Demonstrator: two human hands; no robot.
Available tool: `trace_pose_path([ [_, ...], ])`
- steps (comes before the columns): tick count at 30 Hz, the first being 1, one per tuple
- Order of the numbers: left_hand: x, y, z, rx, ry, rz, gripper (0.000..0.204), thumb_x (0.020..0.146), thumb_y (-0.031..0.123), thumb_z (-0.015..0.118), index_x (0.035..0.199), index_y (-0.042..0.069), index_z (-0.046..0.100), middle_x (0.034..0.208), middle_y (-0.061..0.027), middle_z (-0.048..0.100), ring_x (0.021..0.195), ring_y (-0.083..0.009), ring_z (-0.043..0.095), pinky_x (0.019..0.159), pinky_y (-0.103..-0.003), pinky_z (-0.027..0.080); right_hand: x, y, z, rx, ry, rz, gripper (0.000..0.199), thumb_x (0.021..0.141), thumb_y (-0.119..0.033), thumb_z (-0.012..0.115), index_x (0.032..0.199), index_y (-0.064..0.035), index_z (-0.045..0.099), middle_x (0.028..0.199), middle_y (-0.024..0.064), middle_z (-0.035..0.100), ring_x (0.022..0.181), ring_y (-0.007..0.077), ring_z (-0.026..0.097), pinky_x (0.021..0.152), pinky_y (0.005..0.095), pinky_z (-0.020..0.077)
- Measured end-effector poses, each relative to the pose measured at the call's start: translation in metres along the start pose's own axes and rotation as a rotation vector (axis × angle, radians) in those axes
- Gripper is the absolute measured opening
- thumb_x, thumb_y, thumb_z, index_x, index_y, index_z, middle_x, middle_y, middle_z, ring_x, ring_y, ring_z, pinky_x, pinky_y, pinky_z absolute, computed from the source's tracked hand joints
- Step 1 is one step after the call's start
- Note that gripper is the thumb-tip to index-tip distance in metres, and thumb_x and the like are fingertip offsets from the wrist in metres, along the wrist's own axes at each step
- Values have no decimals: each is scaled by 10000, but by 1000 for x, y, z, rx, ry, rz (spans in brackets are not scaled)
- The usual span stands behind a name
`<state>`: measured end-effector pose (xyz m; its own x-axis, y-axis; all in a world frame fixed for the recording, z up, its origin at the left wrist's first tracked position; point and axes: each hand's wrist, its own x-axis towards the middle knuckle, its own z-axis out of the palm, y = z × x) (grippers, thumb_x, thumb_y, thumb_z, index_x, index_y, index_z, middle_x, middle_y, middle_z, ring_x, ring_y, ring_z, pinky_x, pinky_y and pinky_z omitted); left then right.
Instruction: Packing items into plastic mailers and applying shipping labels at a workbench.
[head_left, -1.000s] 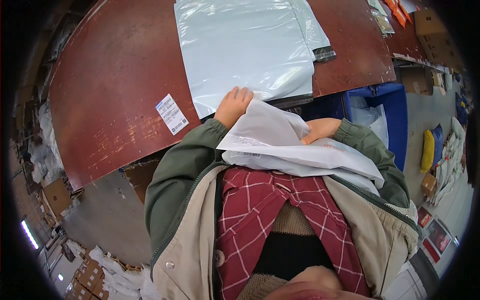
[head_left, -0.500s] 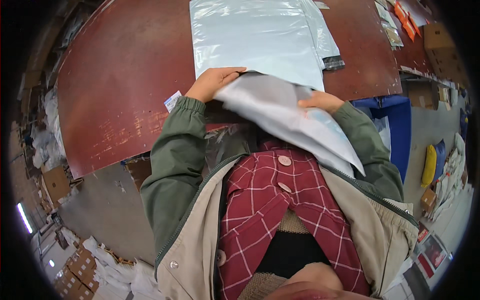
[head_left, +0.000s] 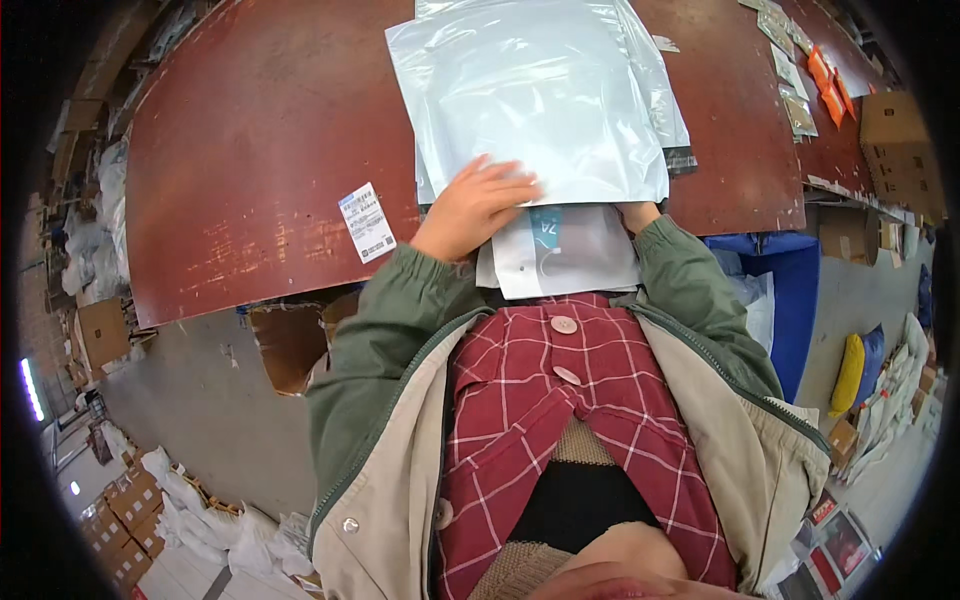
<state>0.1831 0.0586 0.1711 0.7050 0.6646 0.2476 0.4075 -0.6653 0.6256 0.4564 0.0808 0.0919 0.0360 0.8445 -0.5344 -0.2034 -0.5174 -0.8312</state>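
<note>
A stack of grey plastic mailer bags lies on the brown table in front of me. A flat white package with a teal mark sits at the table's near edge, its far end tucked under or into the top bag. My left hand presses on the top bag's near edge, fingers curled over it, right beside the package. Of my right hand only the wrist shows; the rest is hidden beneath the bag on the package's right side.
A white printed label lies on the table left of my left hand. Small packets and orange items line the table's far right, by a cardboard box. A blue bin stands at my right, boxes on the floor.
The white package has gone from my chest forward onto the table, its far end now beneath the top grey bag. Both hands moved forward with it.
</note>
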Motion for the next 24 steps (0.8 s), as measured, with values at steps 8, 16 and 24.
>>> trace_pose_path([
  [8,-103,-37,72,-71,611,-1006,319,828,57,507,1144,43,550,935,-268,606,917,-453,556,779,-505,437,-21,38,-13,2,-366,416,357,839,-89,602,1173,23,542,1082,101,603,930,197,597,800,321,489],
  [16,-93,-19,36,-39,496,-910,265,934,165,414,1004,-39,569,889,-293,580,889,-473,543,690,-466,436,83,8,45,-414,-58,-323,350,902,-169,512,1207,2,527,1129,116,581,1014,199,561,846,317,460],
  [24,-136,-51,24,391,263,-1248,262,889,199,421,1004,31,584,839,-268,614,815,-447,588,697,-533,450,19,29,42,-651,-203,-330,343,870,-200,577,1142,9,574,1028,151,625,925,214,605,781,317,481],
])
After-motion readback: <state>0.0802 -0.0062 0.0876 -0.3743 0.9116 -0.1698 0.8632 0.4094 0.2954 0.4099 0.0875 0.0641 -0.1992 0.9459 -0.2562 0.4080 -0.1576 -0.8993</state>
